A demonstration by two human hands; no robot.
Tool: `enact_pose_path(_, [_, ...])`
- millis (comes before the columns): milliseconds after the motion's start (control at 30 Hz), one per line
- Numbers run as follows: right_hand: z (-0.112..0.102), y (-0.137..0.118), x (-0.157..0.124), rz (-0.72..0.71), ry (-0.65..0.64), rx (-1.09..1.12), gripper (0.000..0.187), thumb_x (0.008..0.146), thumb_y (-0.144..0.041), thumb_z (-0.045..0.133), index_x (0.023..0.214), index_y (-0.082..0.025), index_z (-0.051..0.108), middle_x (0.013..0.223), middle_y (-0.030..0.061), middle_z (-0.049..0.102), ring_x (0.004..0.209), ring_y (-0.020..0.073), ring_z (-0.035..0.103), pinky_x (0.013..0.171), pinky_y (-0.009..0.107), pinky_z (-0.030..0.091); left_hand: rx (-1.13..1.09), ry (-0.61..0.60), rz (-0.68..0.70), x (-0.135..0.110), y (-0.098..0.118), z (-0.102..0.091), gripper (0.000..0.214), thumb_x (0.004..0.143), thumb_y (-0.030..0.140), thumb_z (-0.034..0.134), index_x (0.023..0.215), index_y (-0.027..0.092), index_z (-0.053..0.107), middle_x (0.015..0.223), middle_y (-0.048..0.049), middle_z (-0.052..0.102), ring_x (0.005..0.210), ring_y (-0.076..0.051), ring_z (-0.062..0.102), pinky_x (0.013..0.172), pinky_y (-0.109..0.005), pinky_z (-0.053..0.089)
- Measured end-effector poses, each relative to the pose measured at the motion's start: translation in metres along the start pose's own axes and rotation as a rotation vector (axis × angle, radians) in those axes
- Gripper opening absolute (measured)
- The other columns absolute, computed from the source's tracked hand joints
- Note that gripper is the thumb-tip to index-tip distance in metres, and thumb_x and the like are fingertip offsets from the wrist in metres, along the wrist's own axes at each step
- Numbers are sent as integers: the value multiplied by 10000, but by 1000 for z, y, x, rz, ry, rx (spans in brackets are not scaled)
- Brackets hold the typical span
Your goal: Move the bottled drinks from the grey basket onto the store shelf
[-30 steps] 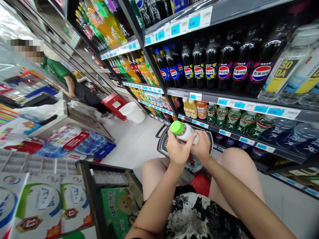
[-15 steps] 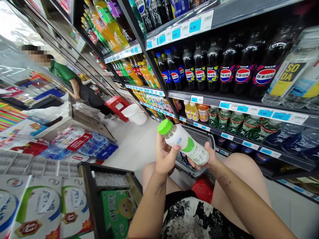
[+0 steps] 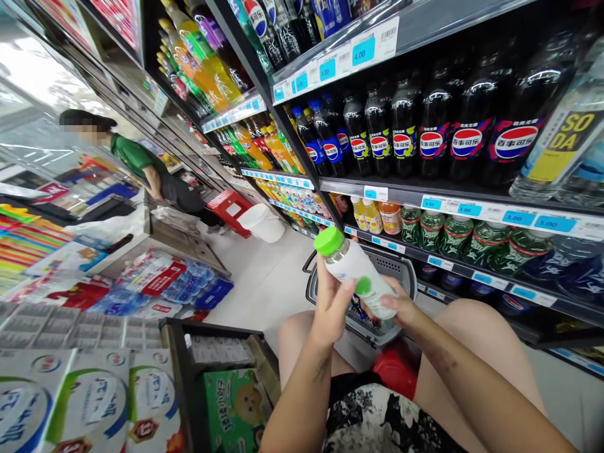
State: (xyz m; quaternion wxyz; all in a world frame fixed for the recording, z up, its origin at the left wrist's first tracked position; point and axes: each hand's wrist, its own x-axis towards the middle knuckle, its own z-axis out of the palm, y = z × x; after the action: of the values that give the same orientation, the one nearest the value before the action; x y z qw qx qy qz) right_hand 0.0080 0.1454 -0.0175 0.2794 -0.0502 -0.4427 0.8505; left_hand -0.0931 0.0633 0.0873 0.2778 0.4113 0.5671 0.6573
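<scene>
A white-labelled drink bottle with a bright green cap is tilted in front of me, cap end to the upper left. My left hand is closed around it just below the cap, thumb pressed on the label. Around its base, my right hand is closed too, with some fingers hidden behind the bottle. Beneath both hands a grey shopping basket rests on the floor with a few small items in it, partly covered by the bottle and my hands.
Shelves of cola bottles and green soda bottles rise ahead and to the right. A white bucket and a red crate stand on the floor. A person in green is at far left. Milk cartons are stacked nearby.
The bottle has rolled in my hands, so its printed front has turned partly out of sight. The view has shifted slightly, moving most things right in the picture.
</scene>
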Motion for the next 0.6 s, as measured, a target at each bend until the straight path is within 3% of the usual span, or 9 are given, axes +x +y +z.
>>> enact_pose_path(100, [8, -5, -6, -331, 365, -561, 527, 678, -370, 844, 1125, -154, 668, 962, 87, 743, 771, 203, 696, 705, 294, 581, 67, 47, -128, -1, -4, 8, 697, 786, 460, 795, 1335, 171, 478, 1261, -170, 664, 1081, -292, 688, 944, -418, 581])
enact_pose_path(167, [13, -4, -10, -474, 447, -778, 509, 698, -348, 816, 1148, -160, 669, 1011, 98, 747, 805, 215, 710, 758, 309, 589, 143, 101, -180, 0, -6, 13, 626, 729, 417, 828, 1196, 134, 523, 1094, -165, 716, 959, -283, 715, 878, -404, 594])
enact_pose_path(233, [15, -1, -13, -543, 472, -837, 490, 730, -376, 781, 1152, -155, 665, 995, 104, 752, 778, 217, 718, 718, 299, 594, 209, 124, -194, 0, -9, 16, 583, 721, 401, 816, 1151, 130, 532, 1032, -157, 723, 914, -283, 718, 857, -410, 593])
enact_pose_path(367, [18, 4, -15, -560, 525, -846, 460, 767, -413, 737, 1137, -150, 660, 907, 91, 752, 704, 210, 714, 628, 276, 587, 310, 124, -189, 1, -13, 17, 647, 724, 417, 794, 1238, 134, 522, 1056, -157, 714, 937, -297, 711, 871, -433, 584])
enact_pose_path(600, [17, 8, -17, -575, 526, -849, 480, 783, -419, 722, 1169, -142, 653, 932, 97, 753, 728, 220, 723, 650, 287, 597, 358, 102, -183, 1, -13, 16, 653, 728, 393, 761, 1270, 126, 513, 1060, -149, 705, 928, -293, 707, 875, -436, 580])
